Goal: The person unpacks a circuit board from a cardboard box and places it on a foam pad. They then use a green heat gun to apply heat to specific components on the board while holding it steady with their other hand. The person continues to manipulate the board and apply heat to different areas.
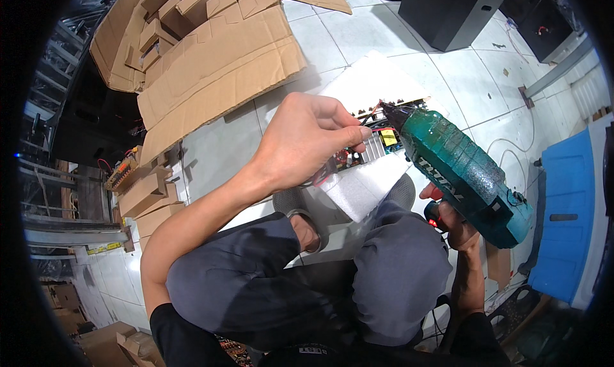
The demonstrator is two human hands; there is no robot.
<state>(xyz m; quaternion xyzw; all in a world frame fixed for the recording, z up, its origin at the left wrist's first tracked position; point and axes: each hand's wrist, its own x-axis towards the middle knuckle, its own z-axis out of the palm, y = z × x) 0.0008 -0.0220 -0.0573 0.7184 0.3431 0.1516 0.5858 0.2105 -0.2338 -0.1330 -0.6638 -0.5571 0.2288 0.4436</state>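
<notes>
Right hand (pixel 451 221) gripping teal drill (pixel 460 169), left hand (pixel 307 140) pinching wires (pixel 366 116)

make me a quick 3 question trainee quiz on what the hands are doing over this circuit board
1. True or false: the right hand grips a teal glue gun whose nozzle points at the circuit board.
2. What does the left hand pinch over the board? A) a dark wire B) a screwdriver C) a roll of tape
3. Fill in: the board rests on a white ____ block in front of the person's knees.

Key: 1 true; 2 A; 3 foam
</notes>
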